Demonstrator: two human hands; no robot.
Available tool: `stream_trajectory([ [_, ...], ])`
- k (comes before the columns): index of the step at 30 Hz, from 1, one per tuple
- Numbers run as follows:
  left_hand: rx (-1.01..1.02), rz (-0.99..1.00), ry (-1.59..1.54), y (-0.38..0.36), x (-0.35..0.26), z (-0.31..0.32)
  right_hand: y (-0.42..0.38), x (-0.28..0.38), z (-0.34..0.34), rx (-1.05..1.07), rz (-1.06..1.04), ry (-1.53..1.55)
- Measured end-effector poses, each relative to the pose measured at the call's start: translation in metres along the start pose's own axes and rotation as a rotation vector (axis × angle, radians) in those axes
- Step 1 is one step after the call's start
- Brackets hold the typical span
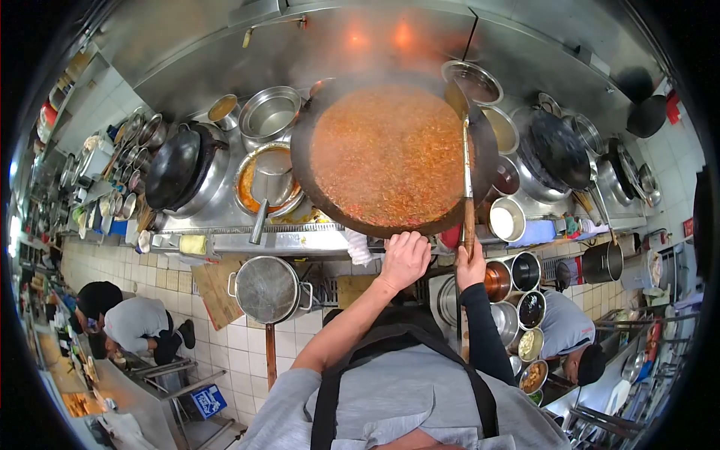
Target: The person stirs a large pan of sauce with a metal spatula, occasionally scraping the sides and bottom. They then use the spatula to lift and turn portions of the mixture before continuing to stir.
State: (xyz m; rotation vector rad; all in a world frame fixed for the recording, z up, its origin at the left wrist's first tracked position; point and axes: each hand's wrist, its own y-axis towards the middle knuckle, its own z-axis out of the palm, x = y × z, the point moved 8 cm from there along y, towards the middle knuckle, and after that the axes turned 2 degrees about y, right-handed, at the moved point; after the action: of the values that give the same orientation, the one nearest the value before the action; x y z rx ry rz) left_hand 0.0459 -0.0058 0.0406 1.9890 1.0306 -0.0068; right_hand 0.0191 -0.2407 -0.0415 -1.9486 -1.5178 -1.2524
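A large black wok [300, 150] holds a simmering reddish-orange chunky sauce [390, 154], with steam above it. My left hand [406, 260] is at the wok's near rim, its fingers curled against the edge. Just to its right, my right hand [471, 267] is closed around the wooden handle of a long-handled ladle [466, 161]. The ladle's metal shaft lies along the wok's right side, and its head is at the far right rim. A white cloth [359, 247] hangs at the stove edge, left of my left hand.
To the left are a steel pot [270, 112], a sauce-smeared bowl with a strainer [272, 174] and another wok [172, 169]. A covered round pan [266, 289] stands below. Several pots [526, 271] crowd the right. Two people bend over counters, one [139, 326] left, one [562, 330] right.
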Motion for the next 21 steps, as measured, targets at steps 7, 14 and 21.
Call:
stream_trajectory([
  [7,-0.012,-0.014,0.001,-0.001,0.000,-0.001,0.004,-0.013,-0.001,0.042,0.011,-0.024],
  [14,0.017,-0.022,0.034,-0.005,0.003,0.006,0.003,-0.015,-0.001,0.050,0.016,0.007],
  [21,-0.008,-0.015,0.034,-0.004,0.001,0.004,0.005,-0.020,-0.001,0.068,0.020,0.005],
])
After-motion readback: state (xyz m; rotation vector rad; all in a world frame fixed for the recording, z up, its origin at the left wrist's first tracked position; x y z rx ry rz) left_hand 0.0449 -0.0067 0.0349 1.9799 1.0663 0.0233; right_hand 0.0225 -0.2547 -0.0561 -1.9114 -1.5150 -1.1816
